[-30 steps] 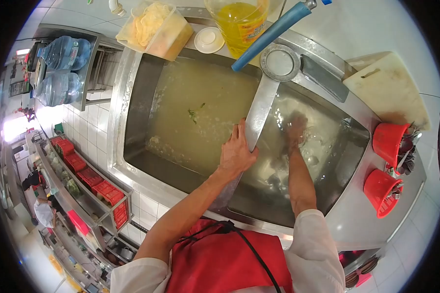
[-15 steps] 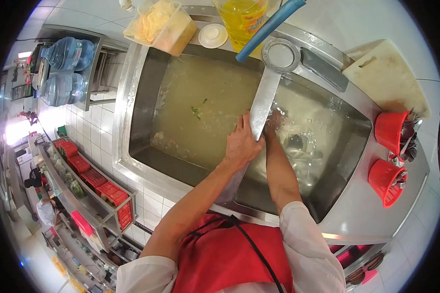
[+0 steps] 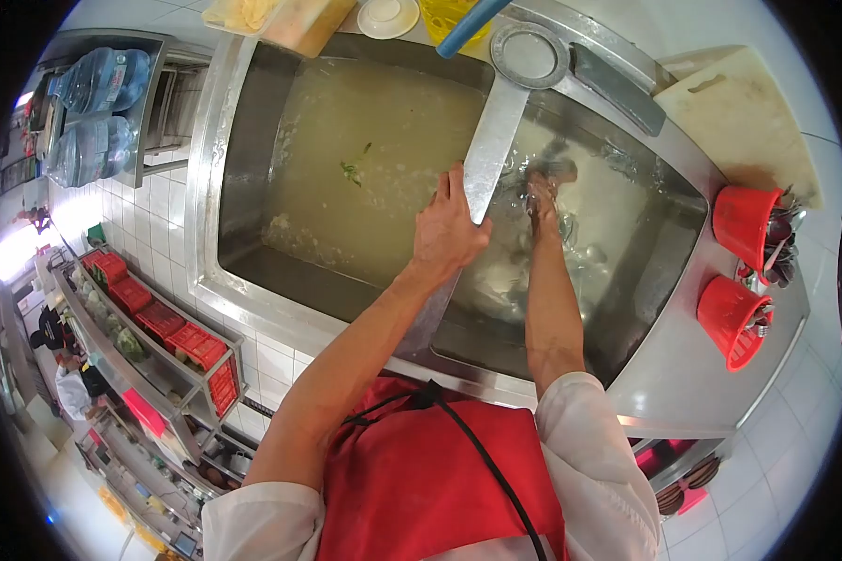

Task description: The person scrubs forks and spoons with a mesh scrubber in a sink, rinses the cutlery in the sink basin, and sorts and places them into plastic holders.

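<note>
My left hand (image 3: 449, 229) grips the metal sink divider (image 3: 494, 154), its fingers on the left basin side and its thumb over the top. My right hand (image 3: 543, 192) is under water in the right basin (image 3: 646, 309). Ripples and splashes blur its fingers; a dark shape shows just beyond them, and I cannot make out whether it is held. Shiny pieces (image 3: 585, 262), perhaps metal utensils, lie under the water near my right wrist. Cloudy water fills the left basin (image 3: 243, 206), with green leaf scraps (image 3: 350, 172) floating on it.
A grey faucet handle (image 3: 617, 89) and round metal ring (image 3: 529, 56) sit behind the divider. Right: red baskets of cutlery (image 3: 747, 229) (image 3: 732, 318) and a cutting board (image 3: 744, 122). Behind: a blue hose (image 3: 472, 26), a white dish (image 3: 388, 17) and a plastic container (image 3: 309, 23).
My right hand has moved away from the divider, further right into the right basin, stirring the water. My left hand stays on the divider. The whole view has shifted slightly.
</note>
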Motion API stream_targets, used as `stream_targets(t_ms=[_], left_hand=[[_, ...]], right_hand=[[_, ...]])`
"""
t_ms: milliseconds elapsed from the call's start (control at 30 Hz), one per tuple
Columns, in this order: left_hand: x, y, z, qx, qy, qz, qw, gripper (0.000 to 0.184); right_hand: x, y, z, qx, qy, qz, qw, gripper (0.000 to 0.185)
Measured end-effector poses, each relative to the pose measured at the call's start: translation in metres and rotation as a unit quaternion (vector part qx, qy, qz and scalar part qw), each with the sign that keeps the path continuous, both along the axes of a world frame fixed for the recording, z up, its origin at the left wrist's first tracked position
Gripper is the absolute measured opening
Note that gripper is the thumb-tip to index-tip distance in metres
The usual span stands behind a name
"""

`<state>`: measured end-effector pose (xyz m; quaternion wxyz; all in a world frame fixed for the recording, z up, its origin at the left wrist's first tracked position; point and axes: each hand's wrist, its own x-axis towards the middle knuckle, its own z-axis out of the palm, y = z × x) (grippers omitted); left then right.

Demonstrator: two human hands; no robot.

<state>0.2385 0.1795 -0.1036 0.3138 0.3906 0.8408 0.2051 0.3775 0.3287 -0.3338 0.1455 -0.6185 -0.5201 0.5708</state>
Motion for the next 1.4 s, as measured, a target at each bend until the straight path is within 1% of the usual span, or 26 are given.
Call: stream_targets(t_ms=[133, 167, 267, 300, 367, 400, 433, 467, 533, 567, 600, 667, 700, 767, 800, 867, 967, 1000, 1033, 1067, 1133, 1167, 1200, 1267, 1300, 1400], left_hand=[[0.001, 0.003, -0.003, 0.012, 0.011, 0.002, 1.0, 0.08], [0.002, 0.003, -0.003, 0.013, 0.022, 0.001, 1.0, 0.08], [0.0, 0.004, 0.005, 0.001, -0.004, -0.001, 1.0, 0.081], [0.0, 0.005, 0.005, 0.004, -0.002, -0.004, 1.0, 0.081], [0.0, 0.004, 0.001, 0.003, 0.002, -0.001, 1.0, 0.081], [0.0, 0.004, 0.001, 0.002, 0.001, -0.002, 1.0, 0.081], [0.0, 0.005, 0.001, 0.005, 0.003, 0.0, 1.0, 0.081], [0.001, 0.004, 0.0, 0.007, 0.005, 0.004, 1.0, 0.081], [0.001, 0.005, -0.003, 0.019, 0.018, 0.001, 1.0, 0.08], [0.001, 0.003, -0.004, 0.032, 0.031, -0.003, 0.999, 0.078], [0.002, 0.001, -0.005, 0.029, 0.029, -0.006, 0.999, 0.078], [0.003, 0.002, -0.006, 0.043, 0.05, 0.001, 0.998, 0.078], [0.004, 0.002, -0.006, 0.046, 0.049, -0.002, 0.998, 0.078], [0.002, 0.003, -0.006, 0.048, 0.03, 0.002, 0.998, 0.077], [0.002, 0.005, -0.004, 0.05, 0.032, 0.001, 0.998, 0.077], [0.003, 0.004, -0.002, 0.04, 0.035, -0.001, 0.999, 0.076], [0.004, 0.002, -0.005, 0.058, 0.045, 0.0, 0.997, 0.076], [0.005, 0.003, -0.004, 0.058, 0.044, -0.004, 0.997, 0.076], [0.005, 0.003, -0.002, 0.045, 0.027, 0.005, 0.999, 0.076], [0.005, 0.005, 0.0, 0.033, 0.01, 0.014, 0.999, 0.077], [0.005, 0.005, -0.002, 0.041, 0.03, 0.004, 0.999, 0.076], [0.005, 0.004, -0.004, 0.046, 0.048, -0.003, 0.998, 0.075], [0.005, 0.004, -0.004, 0.045, 0.046, -0.004, 0.998, 0.075], [0.005, 0.004, -0.005, 0.026, 0.042, -0.002, 0.999, 0.078], [0.006, 0.003, -0.004, 0.022, 0.039, -0.003, 0.999, 0.078], [0.006, 0.005, -0.004, 0.027, 0.044, -0.003, 0.999, 0.077]], right_hand=[[0.014, 0.0, 0.0, -0.023, 0.048, -0.058, 0.997, 0.044], [0.013, -0.004, -0.005, -0.004, 0.049, -0.034, 0.998, 0.046], [0.024, -0.036, -0.066, 0.129, 0.044, 0.092, 0.986, 0.051], [0.027, -0.049, -0.075, 0.15, 0.021, 0.115, 0.982, 0.053], [0.015, -0.069, -0.041, 0.116, -0.139, 0.139, 0.974, 0.052], [0.015, -0.08, -0.034, 0.207, -0.236, 0.166, 0.935, 0.043], [0.018, -0.09, -0.026, 0.293, -0.329, 0.19, 0.878, 0.034], [0.024, -0.099, -0.006, 0.29, -0.33, 0.191, 0.878, 0.034], [0.03, -0.106, 0.04, 0.254, -0.443, 0.282, 0.812, 0.031], [0.037, -0.11, 0.035, 0.25, -0.443, 0.284, 0.813, 0.031], [0.049, -0.114, 0.024, 0.241, -0.377, 0.244, 0.86, 0.031], [0.069, -0.123, -0.008, 0.233, -0.313, 0.196, 0.9, 0.032], [0.078, -0.131, -0.027, 0.299, -0.367, 0.241, 0.847, 0.035], [0.079, -0.132, -0.028, 0.364, -0.416, 0.281, 0.784, 0.038], [0.07, -0.13, -0.014, 0.264, -0.38, 0.237, 0.854, 0.039], [0.055, -0.126, 0.0, 0.156, -0.334, 0.191, 0.91, 0.04], [0.035, -0.122, -0.005, 0.152, -0.376, 0.295, 0.865, 0.052], [0.025, -0.128, -0.008, 0.106, -0.185, 0.12, 0.97, 0.051], [0.013, -0.131, -0.012, 0.079, -0.083, 0.026, 0.993, 0.051], [0.001, -0.134, -0.015, 0.057, 0.022, -0.069, 0.996, 0.051], [-0.022, -0.133, -0.017, 0.215, -0.161, 0.048, 0.962, 0.052], [-0.028, -0.134, -0.012, 0.216, -0.162, 0.047, 0.962, 0.052], [-0.034, -0.133, 0.007, 0.209, -0.137, 0.088, 0.964, 0.055], [-0.035, -0.138, -0.045, 0.08, -0.125, 0.097, 0.984, 0.058], [-0.038, -0.136, -0.049, 0.016, -0.125, 0.102, 0.987, 0.06], [-0.031, -0.129, -0.052, 0.08, -0.244, 0.238, 0.937, 0.06]])
